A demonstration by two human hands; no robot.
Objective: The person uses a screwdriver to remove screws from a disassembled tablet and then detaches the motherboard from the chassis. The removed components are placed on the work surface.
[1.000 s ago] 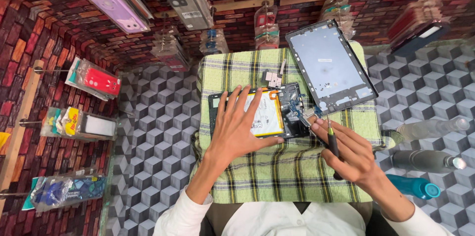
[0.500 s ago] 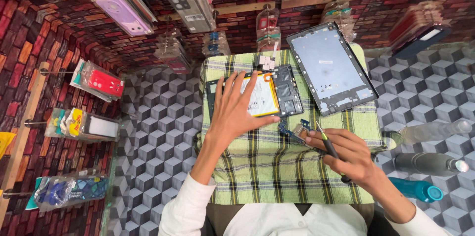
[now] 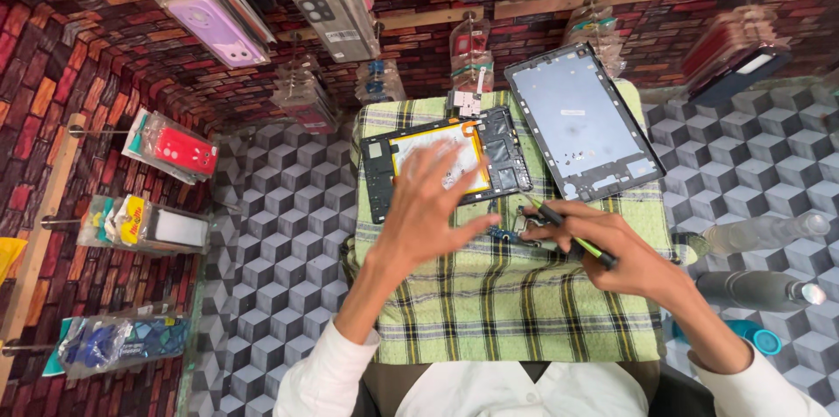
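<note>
Clearly the opened tablet body (image 3: pixel 450 165), lying on the green checked cloth (image 3: pixel 507 303), wants steady, flat pressure from the left hand (image 3: pixel 433 207), which hovers spread and blurred over its pale battery, gripping nothing. Just nearer the person than the tablet, the right hand (image 3: pixel 612 246) pinches a slim green-handled tool (image 3: pixel 568 229), and should work its tip gently. Beyond it, beside the tablet, lies the grey back cover (image 3: pixel 581 124).
</note>
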